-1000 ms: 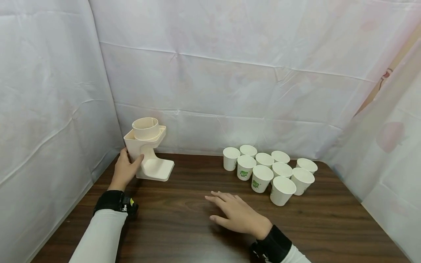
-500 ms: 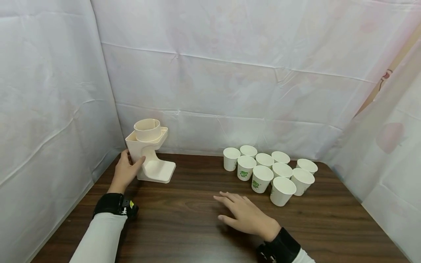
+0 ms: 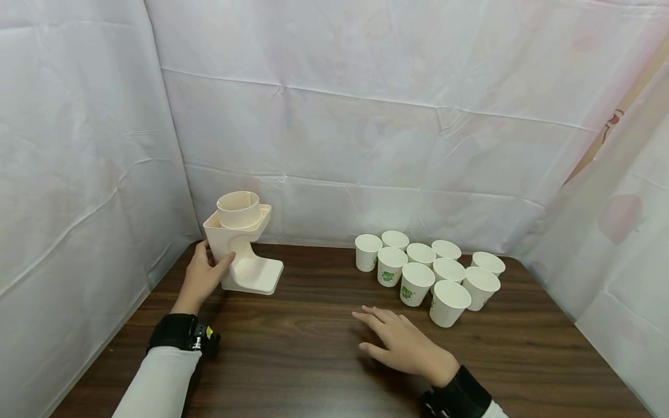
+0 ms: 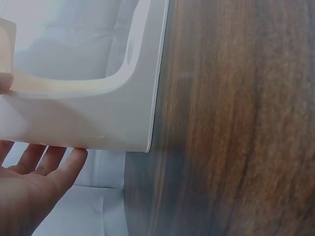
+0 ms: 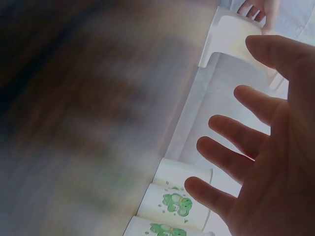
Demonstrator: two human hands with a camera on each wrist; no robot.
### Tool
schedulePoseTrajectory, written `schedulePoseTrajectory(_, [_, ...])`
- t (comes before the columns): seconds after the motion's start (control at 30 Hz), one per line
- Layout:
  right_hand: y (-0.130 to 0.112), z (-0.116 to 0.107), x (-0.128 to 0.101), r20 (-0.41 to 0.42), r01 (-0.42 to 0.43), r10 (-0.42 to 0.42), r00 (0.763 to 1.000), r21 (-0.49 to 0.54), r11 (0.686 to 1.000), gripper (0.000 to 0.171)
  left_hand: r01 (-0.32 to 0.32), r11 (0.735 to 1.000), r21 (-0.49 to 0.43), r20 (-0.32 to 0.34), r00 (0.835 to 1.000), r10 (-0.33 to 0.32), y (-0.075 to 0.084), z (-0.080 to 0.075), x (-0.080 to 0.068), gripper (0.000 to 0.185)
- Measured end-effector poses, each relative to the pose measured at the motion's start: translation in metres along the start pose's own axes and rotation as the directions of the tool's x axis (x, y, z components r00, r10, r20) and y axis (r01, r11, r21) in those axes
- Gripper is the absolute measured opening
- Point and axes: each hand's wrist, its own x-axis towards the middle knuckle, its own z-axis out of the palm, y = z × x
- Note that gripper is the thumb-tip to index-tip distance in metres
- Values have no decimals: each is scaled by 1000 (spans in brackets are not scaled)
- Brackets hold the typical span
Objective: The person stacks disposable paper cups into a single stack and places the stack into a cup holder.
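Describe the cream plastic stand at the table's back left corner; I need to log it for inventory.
The cream plastic stand looks like smooth moulded plastic: a flat square base, a curved upright neck, and a square tray on top holding a short open ring. It stands upright on the dark wooden table, near the white cloth backdrop. The left hand grips its neck, thumb in front. The ring looks empty.

Spread right hand (image 5: 275,162) above paper cups (image 5: 179,196)
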Motion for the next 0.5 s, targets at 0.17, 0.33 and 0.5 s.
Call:
schedulePoseTrajectory(0.17, [4,-3,-6,-1,-16,16,1000,0,1000,56,-17,1000,-12,26,1000,17,4,2,-5,90])
schedulePoseTrajectory(0.33, [9,-5,-12,-6,-35,35,999,1,999,57,-44,999,-18,39,998,45,7,5,-9,89])
schedulePoseTrajectory(0.5, [12,-7,-18,-8,-62,62,998,5,998,57,-33,999,-19,52,998,34,8,7,-12,91])
